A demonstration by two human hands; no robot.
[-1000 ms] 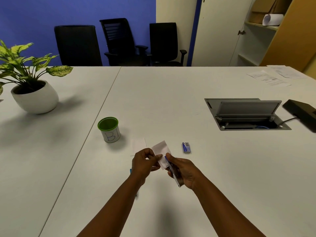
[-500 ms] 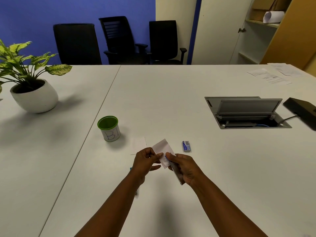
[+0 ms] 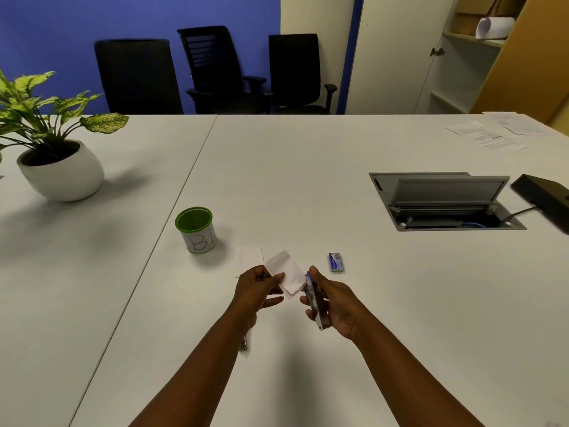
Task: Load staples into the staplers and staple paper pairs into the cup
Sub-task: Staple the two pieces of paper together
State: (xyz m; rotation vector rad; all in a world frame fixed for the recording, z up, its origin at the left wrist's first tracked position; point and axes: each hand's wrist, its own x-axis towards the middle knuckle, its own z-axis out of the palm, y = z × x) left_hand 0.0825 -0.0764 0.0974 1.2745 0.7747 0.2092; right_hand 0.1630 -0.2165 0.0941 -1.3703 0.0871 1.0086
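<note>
Here the right hand (image 3: 334, 298) has its grip wrapped around a stapler (image 3: 314, 303), held on edge with its nose pointing away from the person, while the left hand (image 3: 257, 288) pinches a small pair of paper slips (image 3: 284, 272) between thumb and fingers, the lower corner of the slips lying just beside the stapler's nose. Whether that corner sits inside the mouth of the stapler I cannot tell. Another slip (image 3: 251, 257) lies flat on the tabletop (image 3: 308, 186) just beyond the hands, a small blue staple box (image 3: 336, 262) rests near the right hand, and the green-rimmed cup (image 3: 196, 229) stands further left, near the slips but apart from them. A slim metal object (image 3: 244, 343), partly hidden under the left forearm, may be a second stapler. The risk, as I judge it, is in the alignment: the two slips are pinched at one edge only, so they could fan apart and the staple could catch a single sheet, or bite too near the corner and tear out.
</note>
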